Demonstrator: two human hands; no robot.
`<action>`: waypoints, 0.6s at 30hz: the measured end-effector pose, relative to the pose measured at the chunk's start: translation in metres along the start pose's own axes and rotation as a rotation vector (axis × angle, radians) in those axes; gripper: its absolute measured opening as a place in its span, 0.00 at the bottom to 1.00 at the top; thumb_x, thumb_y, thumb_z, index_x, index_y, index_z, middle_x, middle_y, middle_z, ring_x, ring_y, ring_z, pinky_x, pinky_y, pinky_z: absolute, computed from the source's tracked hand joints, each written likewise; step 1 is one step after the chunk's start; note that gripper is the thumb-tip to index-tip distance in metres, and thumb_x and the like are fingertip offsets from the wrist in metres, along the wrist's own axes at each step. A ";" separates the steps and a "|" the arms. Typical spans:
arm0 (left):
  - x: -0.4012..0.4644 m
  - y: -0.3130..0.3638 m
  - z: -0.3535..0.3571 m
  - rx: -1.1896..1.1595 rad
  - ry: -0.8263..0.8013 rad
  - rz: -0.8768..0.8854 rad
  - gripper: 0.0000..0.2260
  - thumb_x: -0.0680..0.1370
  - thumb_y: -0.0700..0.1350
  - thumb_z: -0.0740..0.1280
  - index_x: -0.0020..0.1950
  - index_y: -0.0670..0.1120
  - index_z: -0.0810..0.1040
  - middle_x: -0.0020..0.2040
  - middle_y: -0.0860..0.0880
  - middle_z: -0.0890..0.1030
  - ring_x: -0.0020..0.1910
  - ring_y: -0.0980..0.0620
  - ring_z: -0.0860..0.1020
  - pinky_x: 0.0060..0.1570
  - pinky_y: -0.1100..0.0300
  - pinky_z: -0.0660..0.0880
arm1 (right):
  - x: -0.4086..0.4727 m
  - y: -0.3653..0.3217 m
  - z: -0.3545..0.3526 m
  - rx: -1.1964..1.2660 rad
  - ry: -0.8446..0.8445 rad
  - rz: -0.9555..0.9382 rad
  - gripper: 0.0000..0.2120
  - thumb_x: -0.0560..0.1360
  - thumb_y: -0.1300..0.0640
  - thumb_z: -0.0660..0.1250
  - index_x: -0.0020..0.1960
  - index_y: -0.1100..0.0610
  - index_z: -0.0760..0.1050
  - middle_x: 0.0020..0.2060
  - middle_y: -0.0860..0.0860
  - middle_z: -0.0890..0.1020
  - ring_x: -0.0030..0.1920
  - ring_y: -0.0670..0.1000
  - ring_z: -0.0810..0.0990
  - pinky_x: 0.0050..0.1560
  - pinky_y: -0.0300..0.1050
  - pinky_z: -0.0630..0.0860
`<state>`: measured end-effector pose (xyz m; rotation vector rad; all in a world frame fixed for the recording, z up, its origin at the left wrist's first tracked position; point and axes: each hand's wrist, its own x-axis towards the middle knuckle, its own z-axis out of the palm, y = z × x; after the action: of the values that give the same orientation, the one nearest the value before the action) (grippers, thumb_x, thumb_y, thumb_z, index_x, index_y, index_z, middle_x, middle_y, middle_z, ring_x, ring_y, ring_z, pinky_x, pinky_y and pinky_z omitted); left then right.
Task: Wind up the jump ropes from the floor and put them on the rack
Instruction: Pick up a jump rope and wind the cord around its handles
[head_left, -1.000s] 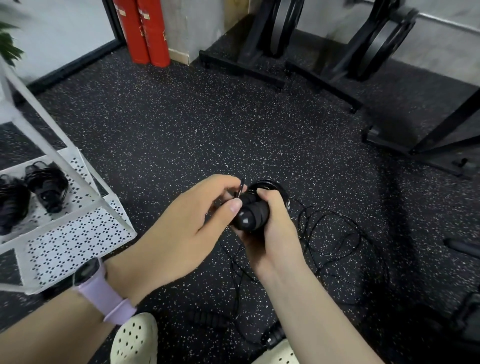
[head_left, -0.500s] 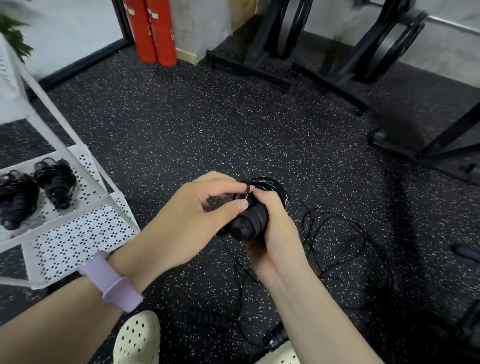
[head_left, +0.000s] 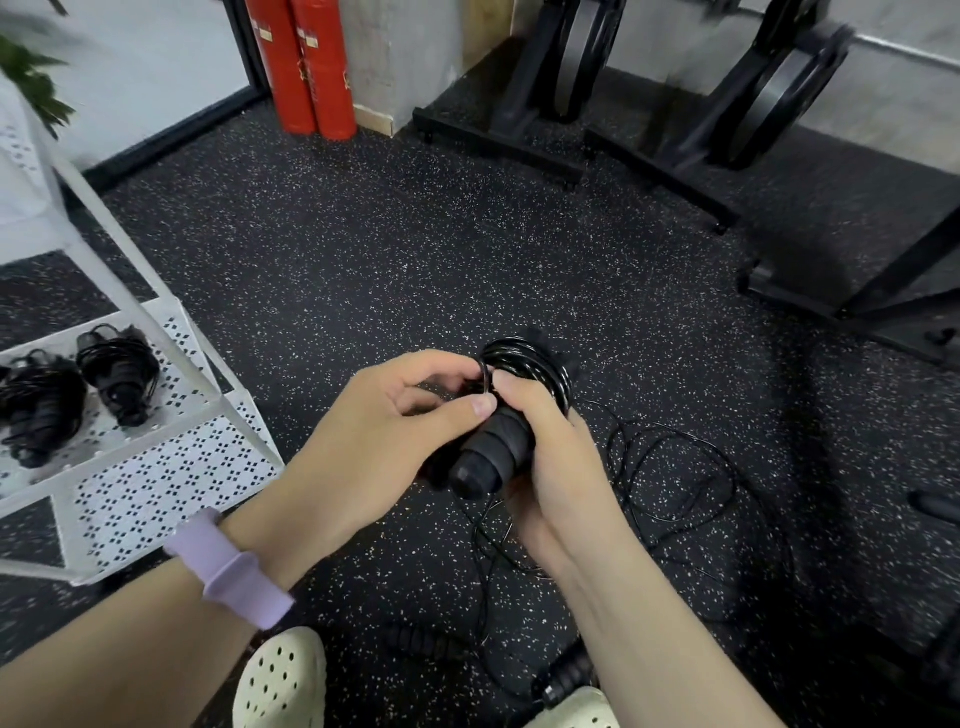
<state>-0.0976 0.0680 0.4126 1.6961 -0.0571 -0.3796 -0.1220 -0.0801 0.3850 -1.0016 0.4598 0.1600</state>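
My right hand (head_left: 558, 467) grips the black handles of a jump rope (head_left: 493, 452), with several turns of thin black cord coiled around their far end. My left hand (head_left: 384, 436) pinches the cord at the coil between thumb and fingers. More loose black rope (head_left: 670, 467) lies tangled on the speckled floor to the right. Other rope handles (head_left: 563, 675) lie near my feet. Two wound ropes (head_left: 117, 371) rest on the white perforated rack shelf (head_left: 171, 467) at the left.
Two red cylinders (head_left: 306, 67) stand against the far wall. Black equipment stands with weight plates (head_left: 571, 78) line the back and right. My light perforated shoes (head_left: 280, 680) show at the bottom. A plant (head_left: 31, 78) is at the upper left.
My left hand has shifted a little around the coil while winding the cord; my right hand keeps its hold on the handles. The view has tilted slightly.
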 end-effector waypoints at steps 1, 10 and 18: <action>0.001 0.001 0.000 -0.005 0.002 -0.002 0.09 0.77 0.45 0.74 0.55 0.56 0.85 0.50 0.51 0.86 0.49 0.52 0.85 0.52 0.56 0.82 | 0.000 -0.002 0.001 -0.005 -0.005 -0.006 0.21 0.69 0.51 0.77 0.59 0.59 0.83 0.57 0.60 0.86 0.61 0.63 0.83 0.65 0.63 0.78; 0.000 0.003 -0.005 -0.059 0.112 -0.082 0.10 0.76 0.46 0.75 0.55 0.49 0.79 0.48 0.54 0.87 0.47 0.55 0.84 0.46 0.65 0.78 | 0.008 -0.015 0.009 0.015 -0.055 0.019 0.29 0.69 0.44 0.74 0.65 0.59 0.80 0.56 0.58 0.86 0.54 0.56 0.85 0.62 0.56 0.81; -0.002 0.001 -0.024 -0.009 0.121 -0.039 0.03 0.81 0.51 0.69 0.51 0.54 0.81 0.47 0.54 0.86 0.50 0.49 0.83 0.62 0.41 0.78 | 0.016 -0.010 0.030 -0.013 -0.044 0.042 0.32 0.68 0.42 0.74 0.67 0.59 0.78 0.58 0.59 0.86 0.53 0.56 0.85 0.60 0.56 0.81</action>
<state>-0.0924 0.0913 0.4171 1.7100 0.0666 -0.3045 -0.0955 -0.0615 0.3994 -0.9997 0.4405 0.2220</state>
